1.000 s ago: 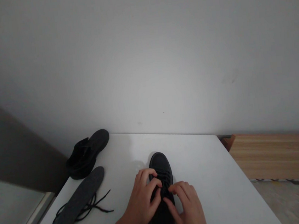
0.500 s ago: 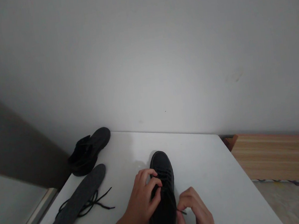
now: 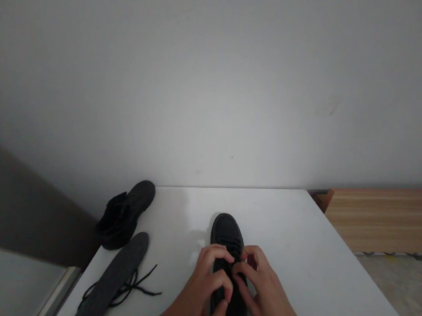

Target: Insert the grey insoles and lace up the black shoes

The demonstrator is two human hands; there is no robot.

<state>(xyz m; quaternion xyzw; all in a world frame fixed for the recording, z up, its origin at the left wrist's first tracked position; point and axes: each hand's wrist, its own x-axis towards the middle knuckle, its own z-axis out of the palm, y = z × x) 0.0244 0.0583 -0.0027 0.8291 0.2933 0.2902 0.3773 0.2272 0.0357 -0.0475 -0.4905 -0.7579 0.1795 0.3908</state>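
Note:
A black lace-up shoe [image 3: 225,227] stands on the white table with its toe away from me. My left hand [image 3: 209,289] comes in over its left side, fingers curled onto the upper at the lacing. From the right, my right hand [image 3: 260,286] pinches at the eyelets, thumb and fingertips together close to the left index finger. The shoelace [image 3: 232,243] crosses the front of the shoe in rows; the end in my right fingers is mostly hidden. Both hands cover much of the shoe's opening.
A second black shoe [image 3: 121,212] sits at the table's back left corner. Before it lies a dark grey insole [image 3: 127,262], over a loose black shoelace [image 3: 143,285]. The white table [image 3: 287,240] meets a pale wall [image 3: 227,101]. Wooden furniture [image 3: 390,214] stands to the right.
My right hand has moved from beside the shoe, where it held a lace end, up and left onto the eyelets. My left hand has shifted slightly right.

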